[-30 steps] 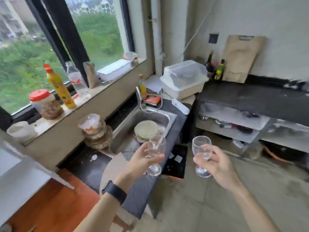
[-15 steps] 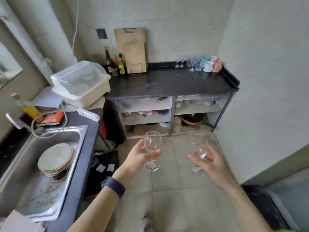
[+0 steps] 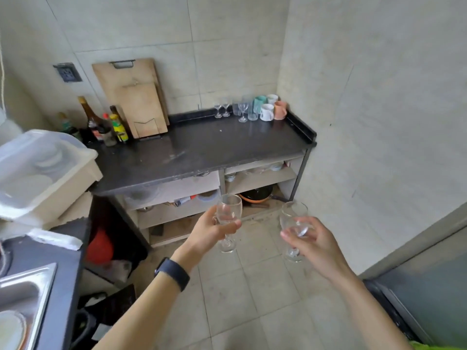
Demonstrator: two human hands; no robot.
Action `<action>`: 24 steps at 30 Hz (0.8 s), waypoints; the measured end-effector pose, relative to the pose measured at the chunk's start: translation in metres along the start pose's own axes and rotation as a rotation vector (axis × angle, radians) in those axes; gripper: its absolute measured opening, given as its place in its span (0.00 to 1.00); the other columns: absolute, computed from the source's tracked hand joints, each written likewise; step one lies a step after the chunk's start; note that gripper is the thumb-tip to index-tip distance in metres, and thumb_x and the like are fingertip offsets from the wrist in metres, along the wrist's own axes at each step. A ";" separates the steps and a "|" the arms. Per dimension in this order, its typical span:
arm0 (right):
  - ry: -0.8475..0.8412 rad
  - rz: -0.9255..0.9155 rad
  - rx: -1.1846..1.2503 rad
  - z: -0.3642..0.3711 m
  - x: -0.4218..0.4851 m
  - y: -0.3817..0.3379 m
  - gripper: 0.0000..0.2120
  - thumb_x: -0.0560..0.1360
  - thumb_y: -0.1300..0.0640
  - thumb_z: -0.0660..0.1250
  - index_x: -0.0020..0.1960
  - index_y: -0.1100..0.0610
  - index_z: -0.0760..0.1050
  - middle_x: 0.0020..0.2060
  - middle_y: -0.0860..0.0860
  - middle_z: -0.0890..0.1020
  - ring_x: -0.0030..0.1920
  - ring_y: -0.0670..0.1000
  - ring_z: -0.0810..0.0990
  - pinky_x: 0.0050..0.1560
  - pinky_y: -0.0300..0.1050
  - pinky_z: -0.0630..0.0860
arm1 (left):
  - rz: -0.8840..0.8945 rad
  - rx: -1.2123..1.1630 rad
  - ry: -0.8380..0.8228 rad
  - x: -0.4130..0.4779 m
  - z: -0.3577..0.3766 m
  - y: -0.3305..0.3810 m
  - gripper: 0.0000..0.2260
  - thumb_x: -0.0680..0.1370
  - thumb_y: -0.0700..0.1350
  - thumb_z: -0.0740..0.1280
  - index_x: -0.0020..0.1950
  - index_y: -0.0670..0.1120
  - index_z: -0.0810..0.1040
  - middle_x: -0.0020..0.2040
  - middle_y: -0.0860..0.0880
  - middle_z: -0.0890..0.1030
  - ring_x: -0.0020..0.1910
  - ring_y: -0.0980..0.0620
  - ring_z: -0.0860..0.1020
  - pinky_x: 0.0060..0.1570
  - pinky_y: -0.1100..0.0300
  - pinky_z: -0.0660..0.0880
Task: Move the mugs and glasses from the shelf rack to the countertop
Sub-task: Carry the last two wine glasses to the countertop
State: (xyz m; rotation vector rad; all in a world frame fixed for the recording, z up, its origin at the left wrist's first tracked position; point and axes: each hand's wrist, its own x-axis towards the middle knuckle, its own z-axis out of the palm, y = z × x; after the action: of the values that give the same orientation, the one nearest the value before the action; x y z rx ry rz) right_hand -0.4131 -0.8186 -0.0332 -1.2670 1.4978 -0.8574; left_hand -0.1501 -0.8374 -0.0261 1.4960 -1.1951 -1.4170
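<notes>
- Left hand point(image 3: 211, 232), centre frame: clamped round the bowl of a stemmed glass point(image 3: 228, 213), upright.
- Right hand point(image 3: 312, 242), right of centre: closed on a second stemmed glass point(image 3: 293, 218).
- Countertop point(image 3: 202, 147), upper centre: well apart from both; other glassware clusters at its far right corner.
- Assessment: light, rigid, slippery, breakable; bowl grip judged safest.

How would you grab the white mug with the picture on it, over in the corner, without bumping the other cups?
Take the white mug by its handle, which sticks out to the right at the front of the cluster. Come in from the open front of the countertop, low and straight. Glasses stand close on its left and the pink mug on its right, so reaching from either side would probably knock something.
</notes>
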 end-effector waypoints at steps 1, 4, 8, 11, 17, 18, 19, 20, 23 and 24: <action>-0.007 -0.005 -0.006 -0.002 0.012 -0.006 0.23 0.66 0.39 0.78 0.56 0.41 0.74 0.49 0.42 0.86 0.52 0.44 0.83 0.51 0.45 0.78 | 0.002 0.016 -0.004 0.013 -0.002 0.006 0.19 0.74 0.44 0.75 0.62 0.49 0.75 0.54 0.49 0.82 0.49 0.53 0.82 0.52 0.57 0.77; -0.006 -0.044 -0.051 -0.010 0.053 -0.024 0.19 0.68 0.42 0.77 0.55 0.42 0.74 0.46 0.39 0.85 0.48 0.44 0.84 0.45 0.40 0.76 | 0.003 0.035 -0.023 0.057 -0.004 0.026 0.20 0.74 0.46 0.75 0.64 0.50 0.74 0.56 0.50 0.82 0.50 0.54 0.83 0.48 0.61 0.78; -0.010 -0.090 -0.085 -0.028 0.123 -0.041 0.20 0.69 0.43 0.77 0.56 0.42 0.73 0.46 0.41 0.85 0.47 0.44 0.84 0.40 0.33 0.76 | 0.009 0.029 -0.007 0.124 0.006 0.054 0.20 0.74 0.45 0.75 0.64 0.48 0.74 0.57 0.47 0.82 0.52 0.51 0.83 0.47 0.62 0.77; -0.025 -0.108 -0.079 -0.042 0.182 -0.048 0.23 0.68 0.41 0.77 0.59 0.41 0.73 0.49 0.42 0.85 0.48 0.42 0.83 0.46 0.38 0.76 | 0.028 0.031 0.017 0.177 0.017 0.075 0.20 0.74 0.44 0.75 0.64 0.47 0.74 0.57 0.46 0.82 0.52 0.49 0.82 0.52 0.54 0.79; -0.077 -0.109 -0.075 -0.073 0.284 -0.068 0.24 0.69 0.41 0.76 0.61 0.41 0.72 0.51 0.41 0.84 0.48 0.35 0.81 0.48 0.38 0.75 | 0.025 0.011 0.082 0.262 0.040 0.111 0.20 0.73 0.44 0.77 0.62 0.48 0.75 0.55 0.44 0.83 0.49 0.49 0.81 0.53 0.50 0.77; -0.086 -0.111 -0.073 -0.077 0.300 -0.073 0.24 0.69 0.42 0.76 0.61 0.42 0.72 0.51 0.41 0.84 0.47 0.34 0.80 0.48 0.37 0.75 | 0.023 0.006 0.094 0.274 0.042 0.116 0.19 0.73 0.43 0.76 0.62 0.48 0.75 0.54 0.44 0.83 0.47 0.50 0.81 0.50 0.52 0.77; -0.099 -0.116 -0.070 -0.080 0.316 -0.076 0.23 0.69 0.42 0.76 0.61 0.42 0.72 0.51 0.42 0.84 0.47 0.35 0.81 0.48 0.38 0.75 | 0.017 0.003 0.107 0.286 0.043 0.120 0.19 0.74 0.42 0.76 0.61 0.48 0.75 0.53 0.44 0.83 0.46 0.51 0.81 0.48 0.54 0.76; -0.114 -0.117 -0.070 -0.083 0.331 -0.078 0.23 0.69 0.42 0.76 0.61 0.42 0.72 0.51 0.42 0.84 0.47 0.37 0.82 0.48 0.39 0.76 | 0.007 0.004 0.117 0.297 0.043 0.122 0.18 0.74 0.42 0.76 0.61 0.48 0.75 0.53 0.43 0.83 0.46 0.51 0.80 0.47 0.55 0.75; -0.147 -0.111 -0.072 -0.087 0.373 -0.084 0.22 0.70 0.42 0.75 0.59 0.40 0.72 0.49 0.38 0.84 0.51 0.40 0.82 0.53 0.43 0.77 | -0.022 0.003 0.136 0.331 0.038 0.125 0.19 0.73 0.43 0.77 0.61 0.48 0.76 0.52 0.44 0.84 0.49 0.48 0.82 0.51 0.54 0.77; -0.154 -0.108 -0.069 -0.087 0.387 -0.087 0.21 0.70 0.43 0.75 0.60 0.41 0.72 0.49 0.37 0.84 0.51 0.40 0.82 0.52 0.42 0.76 | -0.032 0.004 0.144 0.344 0.035 0.125 0.19 0.72 0.44 0.77 0.61 0.49 0.76 0.53 0.45 0.84 0.51 0.47 0.83 0.54 0.53 0.78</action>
State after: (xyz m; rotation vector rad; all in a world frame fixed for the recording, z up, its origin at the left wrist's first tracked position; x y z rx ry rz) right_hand -0.4701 -1.2205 -0.0138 -1.4428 1.3565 -0.7645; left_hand -0.2173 -1.1987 -0.0146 1.5982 -1.0907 -1.3044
